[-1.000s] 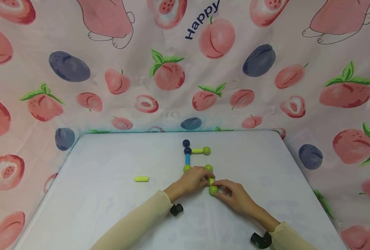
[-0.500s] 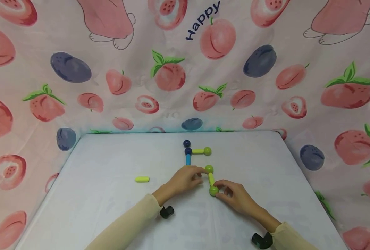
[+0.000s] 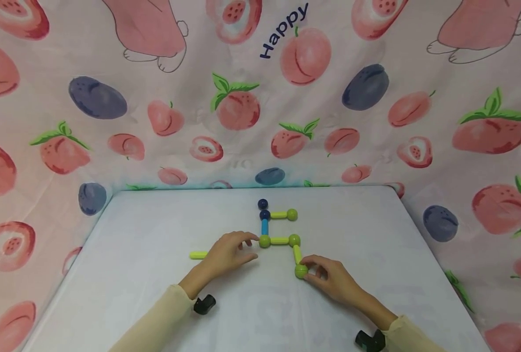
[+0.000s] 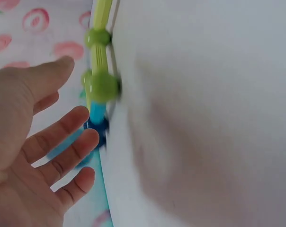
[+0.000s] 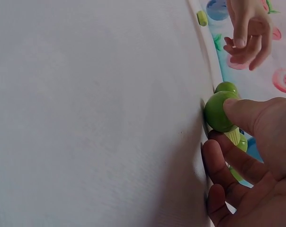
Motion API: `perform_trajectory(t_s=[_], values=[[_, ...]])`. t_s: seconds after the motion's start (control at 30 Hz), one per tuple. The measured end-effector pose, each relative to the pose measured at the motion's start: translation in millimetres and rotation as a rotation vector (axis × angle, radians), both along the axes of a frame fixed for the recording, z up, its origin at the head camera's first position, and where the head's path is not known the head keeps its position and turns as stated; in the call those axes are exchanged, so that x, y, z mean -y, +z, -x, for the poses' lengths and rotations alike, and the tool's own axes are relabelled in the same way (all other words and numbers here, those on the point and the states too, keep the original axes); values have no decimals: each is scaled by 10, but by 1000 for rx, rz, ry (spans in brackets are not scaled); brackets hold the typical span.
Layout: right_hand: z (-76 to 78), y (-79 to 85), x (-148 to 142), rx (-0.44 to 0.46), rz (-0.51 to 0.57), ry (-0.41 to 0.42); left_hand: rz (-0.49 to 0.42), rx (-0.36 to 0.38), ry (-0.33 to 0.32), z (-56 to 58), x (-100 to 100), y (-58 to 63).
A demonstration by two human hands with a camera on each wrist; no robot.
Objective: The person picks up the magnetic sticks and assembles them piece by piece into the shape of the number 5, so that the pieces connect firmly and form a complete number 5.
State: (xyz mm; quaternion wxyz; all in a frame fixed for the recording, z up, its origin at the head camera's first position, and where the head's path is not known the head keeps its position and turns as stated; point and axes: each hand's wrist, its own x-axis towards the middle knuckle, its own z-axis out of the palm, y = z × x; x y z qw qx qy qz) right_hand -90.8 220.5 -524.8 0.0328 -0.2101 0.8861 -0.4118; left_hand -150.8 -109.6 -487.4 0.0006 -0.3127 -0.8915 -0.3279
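Note:
A chain of balls and rods lies on the white table (image 3: 124, 293). From a dark blue ball (image 3: 265, 214), one yellow-green rod (image 3: 279, 215) runs right to a green ball (image 3: 292, 214) and a blue rod (image 3: 265, 227) runs down to another green ball (image 3: 265, 241). A second yellow-green rod (image 3: 280, 241) leads right to a corner ball (image 3: 294, 240), then a third goes down to the end ball (image 3: 301, 272). My right hand (image 3: 333, 279) pinches that end ball between thumb and finger. My left hand (image 3: 228, 253), fingers spread and holding nothing, is beside the chain's left green ball.
A loose yellow-green rod (image 3: 197, 255) lies left of the chain, partly behind the left hand. Another dark blue ball (image 3: 262, 204) sits at the chain's far end. A fruit-print cloth (image 3: 181, 122) hangs behind the table's back edge.
My left hand has let go of the lower yellow-green rod and moved left, toward the loose rod, uncovering the chain's middle. The right hand has stayed at the end ball.

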Motion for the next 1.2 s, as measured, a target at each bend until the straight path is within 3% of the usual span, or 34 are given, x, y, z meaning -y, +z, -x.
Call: perform_trajectory(t_s=[0.3, 0.6, 0.9, 1.2], values=[[0, -1, 11, -6, -6, 0, 76, 12, 130, -58, 489, 31], [-6, -10, 14, -15, 1, 0, 101, 67, 179, -65, 868, 55], [-4, -12, 5, -2, 2, 0, 103, 153, 141, -39, 1095, 16], [-8, -27, 0, -5, 7, -2, 118, 144, 98, 3, 1176, -31]])
